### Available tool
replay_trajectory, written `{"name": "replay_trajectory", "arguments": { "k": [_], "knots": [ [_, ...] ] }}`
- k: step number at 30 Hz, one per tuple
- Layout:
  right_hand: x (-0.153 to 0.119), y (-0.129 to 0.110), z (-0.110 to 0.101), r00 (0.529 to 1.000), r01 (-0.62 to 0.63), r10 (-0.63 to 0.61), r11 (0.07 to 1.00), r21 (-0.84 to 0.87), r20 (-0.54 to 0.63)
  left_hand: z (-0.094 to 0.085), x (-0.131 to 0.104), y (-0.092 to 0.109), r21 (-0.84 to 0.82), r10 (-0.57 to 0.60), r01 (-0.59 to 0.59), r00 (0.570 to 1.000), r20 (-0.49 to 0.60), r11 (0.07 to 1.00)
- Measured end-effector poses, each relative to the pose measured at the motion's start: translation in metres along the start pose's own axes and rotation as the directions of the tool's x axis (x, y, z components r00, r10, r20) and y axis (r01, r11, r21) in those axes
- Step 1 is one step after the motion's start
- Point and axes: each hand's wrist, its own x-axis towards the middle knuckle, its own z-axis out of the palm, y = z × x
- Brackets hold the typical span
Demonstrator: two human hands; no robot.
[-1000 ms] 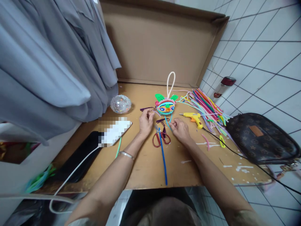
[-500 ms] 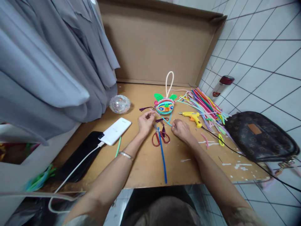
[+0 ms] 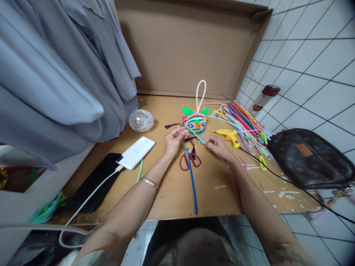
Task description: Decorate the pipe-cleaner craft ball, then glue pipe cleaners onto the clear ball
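Observation:
A light blue pipe cleaner stretches slantwise between my two hands, in front of a colourful lion-head ornament with green ears and a white loop. My right hand pinches its lower right end. Fingers together, my left hand closes on its upper left end beside the ornament. Below the hands lie red-handled scissors, their blades partly hidden, with a dark blue pipe cleaner across them. Dark purple tassels rest between the hands, and another tassel lies left of the ornament.
Right of my hands are a yellow glue gun with a black cord, a bundle of pipe cleaners and a brown bag. Leftward are a clear ball, a white power bank and hanging grey cloth. Cardboard stands behind.
The light blue pipe cleaner now runs up from my right hand to my left fingers. My right hand has shifted slightly rightward, and my left hand slightly rightward towards the ornament.

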Motion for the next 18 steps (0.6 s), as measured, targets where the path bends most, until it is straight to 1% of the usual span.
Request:
{"name": "replay_trajectory", "arguments": {
  "k": [2,4,6,7,9,11,13,15,18],
  "knots": [
    [-0.001,-0.001,-0.001,1.000,-0.008,0.008,1.000,-0.005,0.021,0.001,-0.003,0.002,0.131,0.075,-0.073,0.997,-0.007,0.989],
    [-0.001,-0.002,0.000,0.999,-0.004,0.004,1.000,-0.008,0.041,0.001,-0.006,0.005,0.306,0.196,-0.193,0.980,0.020,0.932],
    [-0.002,-0.004,0.002,0.998,0.012,-0.013,1.000,0.009,0.055,0.002,-0.010,0.008,0.469,0.331,-0.341,0.938,0.107,0.815],
    [-0.002,-0.004,0.003,0.998,0.020,-0.022,0.999,0.027,0.055,0.002,-0.012,0.010,0.530,0.387,-0.414,0.907,0.167,0.740],
    [-0.001,-0.005,0.007,0.998,0.034,-0.038,0.996,0.081,0.052,0.004,-0.015,0.012,0.606,0.457,-0.536,0.838,0.298,0.588],
    [-0.001,-0.005,0.011,0.997,0.035,-0.045,0.987,0.157,0.059,0.005,-0.017,0.013,0.625,0.471,-0.625,0.775,0.422,0.468],
    [-0.001,-0.006,0.015,0.997,0.029,-0.045,0.973,0.231,0.062,0.005,-0.016,0.012,0.610,0.439,-0.684,0.728,0.527,0.401],
    [0.000,-0.006,0.019,0.998,0.022,-0.037,0.960,0.280,0.048,0.004,-0.015,0.009,0.581,0.398,-0.716,0.698,0.595,0.387],
    [0.000,-0.007,0.024,0.999,0.030,-0.034,0.953,0.301,0.009,0.001,-0.013,0.003,0.522,0.368,-0.733,0.675,0.640,0.436]
  ]
}}
